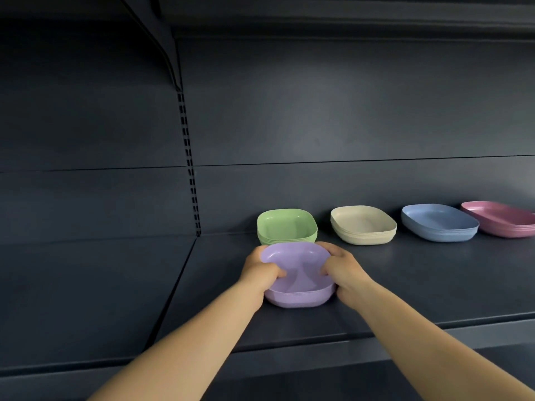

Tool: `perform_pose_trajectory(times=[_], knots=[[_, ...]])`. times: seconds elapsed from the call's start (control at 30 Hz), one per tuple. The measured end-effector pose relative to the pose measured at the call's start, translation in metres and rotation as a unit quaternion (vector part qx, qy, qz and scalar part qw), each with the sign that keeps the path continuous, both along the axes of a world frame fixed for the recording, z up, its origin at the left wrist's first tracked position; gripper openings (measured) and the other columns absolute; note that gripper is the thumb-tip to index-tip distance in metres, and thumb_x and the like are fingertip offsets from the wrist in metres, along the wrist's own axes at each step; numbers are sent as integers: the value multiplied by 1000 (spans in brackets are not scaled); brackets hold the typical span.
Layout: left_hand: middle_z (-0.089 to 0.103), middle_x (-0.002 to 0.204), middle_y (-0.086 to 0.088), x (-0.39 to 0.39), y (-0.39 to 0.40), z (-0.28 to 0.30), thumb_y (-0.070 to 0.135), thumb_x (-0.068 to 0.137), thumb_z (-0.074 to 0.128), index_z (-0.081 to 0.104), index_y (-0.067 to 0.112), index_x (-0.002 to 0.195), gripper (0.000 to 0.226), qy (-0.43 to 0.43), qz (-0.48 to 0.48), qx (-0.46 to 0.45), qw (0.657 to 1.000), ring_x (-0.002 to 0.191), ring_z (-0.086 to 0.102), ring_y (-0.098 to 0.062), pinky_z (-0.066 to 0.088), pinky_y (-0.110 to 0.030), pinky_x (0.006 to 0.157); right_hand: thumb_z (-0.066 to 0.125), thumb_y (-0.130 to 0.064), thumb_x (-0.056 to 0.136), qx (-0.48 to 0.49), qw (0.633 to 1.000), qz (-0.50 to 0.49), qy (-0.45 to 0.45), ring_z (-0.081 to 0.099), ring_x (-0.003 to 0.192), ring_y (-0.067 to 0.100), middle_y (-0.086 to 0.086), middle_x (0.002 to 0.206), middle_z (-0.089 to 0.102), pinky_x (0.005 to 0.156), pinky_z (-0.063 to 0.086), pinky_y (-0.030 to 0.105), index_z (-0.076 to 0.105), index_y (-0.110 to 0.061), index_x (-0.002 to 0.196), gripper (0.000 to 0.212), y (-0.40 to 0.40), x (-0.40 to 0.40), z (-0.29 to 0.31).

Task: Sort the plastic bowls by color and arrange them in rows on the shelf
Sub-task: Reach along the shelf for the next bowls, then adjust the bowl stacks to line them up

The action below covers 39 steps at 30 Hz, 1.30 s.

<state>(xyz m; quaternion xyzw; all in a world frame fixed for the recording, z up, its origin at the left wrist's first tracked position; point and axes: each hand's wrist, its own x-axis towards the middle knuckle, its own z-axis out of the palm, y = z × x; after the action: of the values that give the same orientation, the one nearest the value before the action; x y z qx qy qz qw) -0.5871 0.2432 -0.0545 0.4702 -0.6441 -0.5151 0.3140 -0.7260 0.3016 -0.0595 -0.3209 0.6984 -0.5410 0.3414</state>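
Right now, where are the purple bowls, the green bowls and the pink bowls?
purple bowls (298,296): head view, front wall of stack.
green bowls (285,225): head view, inside top bowl.
pink bowls (503,219): head view, inside top bowl.

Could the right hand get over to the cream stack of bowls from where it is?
Probably yes. The shelf between the right hand and the cream stack of bowls is bare, but that hand now grips the purple stack of bowls and must let go first.

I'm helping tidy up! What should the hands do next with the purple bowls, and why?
Probably let go: both hands, left and right, grip the purple stack, which seems to rest on the shelf just in front of the green stack, starting a front row.
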Motion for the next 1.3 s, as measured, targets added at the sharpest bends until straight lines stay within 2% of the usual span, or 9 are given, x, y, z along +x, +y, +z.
perform_pose_trajectory(times=[0.13, 0.2, 0.27, 0.33, 0.43, 0.53, 0.7, 1.1, 1.3], knots=[[56, 112, 3, 6, 0, 4, 11, 84, 65, 51, 18, 127, 45, -14, -34, 3, 999, 101, 52, -18, 42, -26, 83, 40, 12, 80, 19, 998, 40, 34, 58, 109, 31, 13, 111, 66, 80, 49, 33, 63, -9, 118, 49, 5, -6, 5], [53, 124, 2, 16, -7, 10, 26, 83, 70, 45, 18, 135, 58, -7, -38, 8, 999, 108, 51, -15, 39, -23, 86, 54, 3, 83, 30, 988, 48, 146, 55, 114, 37, 23, 114, 62, 96, 45, 42, 61, 1, 118, 36, 6, -6, 18], [49, 137, -1, 35, -19, 22, 34, 85, 67, 40, 15, 141, 65, -36, -37, -30, 998, 119, 50, -15, 36, -21, 90, 62, -14, 85, 58, 947, 55, 310, 57, 112, 32, 16, 118, 63, 94, 46, 37, 57, -6, 127, 43, 5, 4, 35], [46, 142, -2, 59, -30, 31, 38, 86, 64, 43, 15, 139, 61, -133, -52, -115, 983, 127, 47, -17, 37, -24, 97, 60, -27, 88, 86, 889, 64, 446, 56, 115, 25, 6, 126, 60, 90, 44, 29, 50, -18, 136, 50, 4, 27, 51], [40, 143, 0, 106, -36, 46, 37, 90, 58, 43, 16, 139, 54, -332, -93, -282, 895, 131, 39, -19, 37, -31, 103, 59, -36, 88, 75, 834, 88, 539, 50, 123, 24, 4, 134, 54, 96, 42, 30, 47, -22, 138, 53, -9, 68, 64], [41, 139, -2, 163, -44, 58, 35, 93, 54, 42, 16, 139, 51, -429, -95, -363, 822, 130, 35, -21, 38, -35, 101, 61, -41, 85, 72, 796, 117, 589, 43, 128, 27, 6, 136, 50, 104, 39, 35, 44, -22, 138, 59, -27, 120, 75], [44, 136, -4, 282, -66, 66, 36, 92, 54, 44, 16, 137, 50, -502, -59, -374, 778, 128, 38, -23, 37, -37, 100, 60, -43, 87, 89, 767, 177, 610, 30, 137, 28, 5, 145, 39, 110, 34, 42, 34, -23, 145, 67, -55, 228, 91], [45, 135, -4, 633, -106, 65, 32, 94, 52, 44, 17, 136, 46, -506, 58, -333, 794, 128, 38, -23, 40, -37, 101, 62, -39, 87, -17, 784, 274, 557, 33, 135, 25, 4, 144, 40, 106, 36, 35, 38, -22, 142, 62, -131, 567, 83], [42, 140, -3, 768, -144, 57, 33, 93, 53, 43, 17, 137, 48, -484, 133, -290, 815, 132, 36, -22, 36, -35, 106, 61, -39, 88, -14, 779, 317, 540, 32, 135, 25, 5, 145, 39, 107, 35, 34, 37, -21, 142, 62, -180, 683, 71]])
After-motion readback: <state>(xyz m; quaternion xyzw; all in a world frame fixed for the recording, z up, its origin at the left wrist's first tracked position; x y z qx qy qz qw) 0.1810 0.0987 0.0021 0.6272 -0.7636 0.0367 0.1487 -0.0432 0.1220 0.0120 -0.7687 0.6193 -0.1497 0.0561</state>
